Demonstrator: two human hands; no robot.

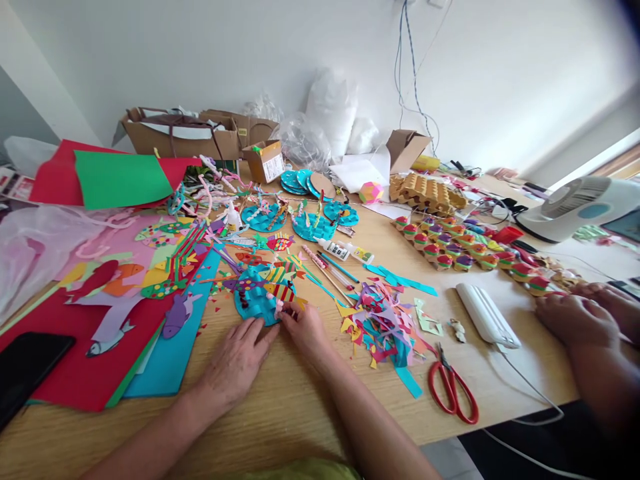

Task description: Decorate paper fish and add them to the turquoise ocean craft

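Left of the blue disc [245,308], red paper [100,370] is lying flat. At the disc's near edge, the left hand [235,357] is resting loosely open, probably steadying it on the table [280,407]. At its right rim, the right hand [306,331] is pinching a pink piece [279,306], seemingly for fine control. Farther right, scraps [387,323] are lying heaped.

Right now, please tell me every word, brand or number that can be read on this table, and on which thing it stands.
No text can be read for sure. Print, or what looks like it, stands on these:
White label on the small cardboard box: too small and blurred.
Left white bottle, label: too blurred.
Right white bottle, label: too blurred.
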